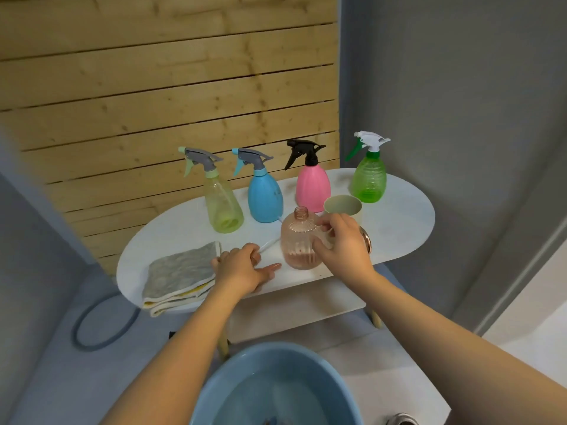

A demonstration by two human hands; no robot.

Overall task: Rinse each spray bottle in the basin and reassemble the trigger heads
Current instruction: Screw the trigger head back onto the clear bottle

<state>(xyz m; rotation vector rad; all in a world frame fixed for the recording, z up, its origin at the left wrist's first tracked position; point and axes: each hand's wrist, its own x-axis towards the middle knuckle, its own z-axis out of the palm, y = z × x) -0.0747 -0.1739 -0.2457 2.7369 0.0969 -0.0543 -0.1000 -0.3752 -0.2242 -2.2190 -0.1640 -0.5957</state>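
A clear pink ribbed bottle (299, 243) stands headless on the white oval table (399, 222), with a little liquid in its bottom. My right hand (343, 243) grips its right side. My left hand (242, 266) rests on the table to the bottle's left, fingers curled over a thin white dip tube (271, 243) that slants up toward the blue bottle; whatever the tube joins is hidden in the hand. Behind stand a yellow-green bottle (222, 204), a blue bottle (264, 194), a pink bottle (312, 185) and a green bottle (369, 179), each with its trigger head on. A blue basin (214, 391) holding water sits below.
A beige cup (343, 207) stands just behind my right hand, and a copper-coloured round object (366, 240) peeks out to that hand's right. A folded grey cloth (181, 273) lies at the table's left end. A lower shelf (300, 308) and a floor hose ring (92, 335) are below.
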